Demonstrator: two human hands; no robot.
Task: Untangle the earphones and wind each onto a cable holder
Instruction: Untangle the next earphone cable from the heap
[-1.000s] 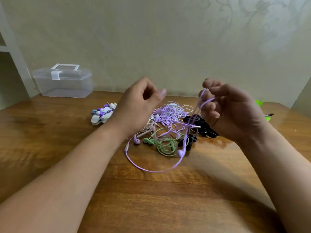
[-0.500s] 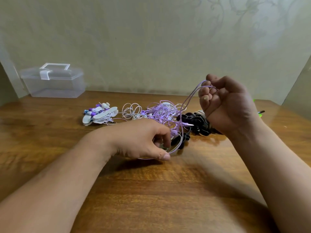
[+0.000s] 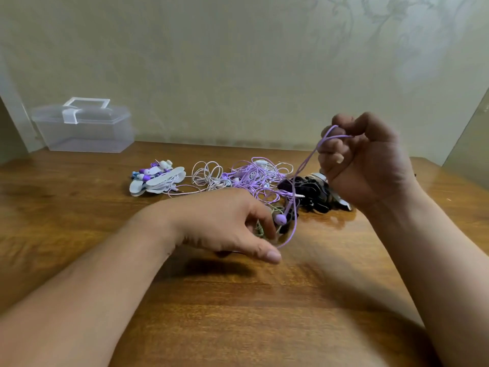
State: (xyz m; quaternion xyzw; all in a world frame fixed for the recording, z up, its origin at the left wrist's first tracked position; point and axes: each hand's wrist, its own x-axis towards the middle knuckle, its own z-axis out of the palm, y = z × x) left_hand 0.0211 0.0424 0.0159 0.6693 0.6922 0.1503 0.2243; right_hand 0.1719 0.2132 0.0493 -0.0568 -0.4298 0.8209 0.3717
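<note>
Lid shut on clear box, far back-left of both hands. Raised right hand: fingers curled tight round purple cable. Low over bench, left hand: fingers bent down at cable loop, grip unclear. Earphone tangle just beyond left fingers, earbud beside them.

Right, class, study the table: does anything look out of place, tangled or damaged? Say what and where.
Yes. In the middle of the table, the earphones lie in one knotted heap, purple, white and green cables crossing. One purple cable rises out of it, gripped by the right hand. Nothing looks broken or spilled.
</note>
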